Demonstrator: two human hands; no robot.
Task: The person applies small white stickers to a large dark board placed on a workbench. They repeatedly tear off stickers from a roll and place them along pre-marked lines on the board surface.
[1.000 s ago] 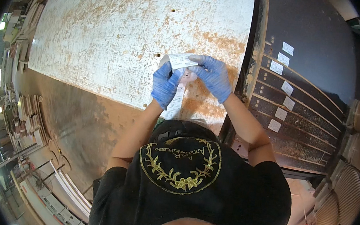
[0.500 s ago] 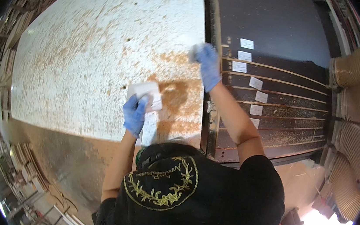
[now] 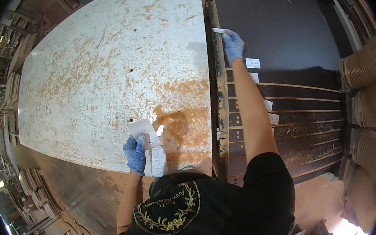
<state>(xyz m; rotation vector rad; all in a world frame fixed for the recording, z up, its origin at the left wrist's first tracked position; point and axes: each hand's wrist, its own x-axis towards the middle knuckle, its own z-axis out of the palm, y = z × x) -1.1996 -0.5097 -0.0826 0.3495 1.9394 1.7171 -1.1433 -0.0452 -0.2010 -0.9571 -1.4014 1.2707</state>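
My left hand (image 3: 135,154), in a blue glove, grips white paper labels (image 3: 141,128) above the near edge of a worn white board (image 3: 75,96). A printed label strip (image 3: 159,161) hangs down beside that hand, partly hidden by my head. My right hand (image 3: 233,47), also gloved in blue, reaches forward to the right and pinches a small white label (image 3: 218,30) over the gap beside the dark panels (image 3: 276,21). Several white labels, among them a label (image 3: 252,63) just below my right hand, lie in a row on the panels; my forearm covers some.
A narrow rail (image 3: 219,82) and a dark gap separate the white board from the dark panels. Sawdust lies on the nearer panels. Ribbed hoses (image 3: 374,109) run along the right side, and stacked wood pieces (image 3: 34,188) stand at the lower left.
My right hand has moved forward and right, from over the white board to the dark panels' edge, carrying a label. My left hand with its labels has come slightly nearer.
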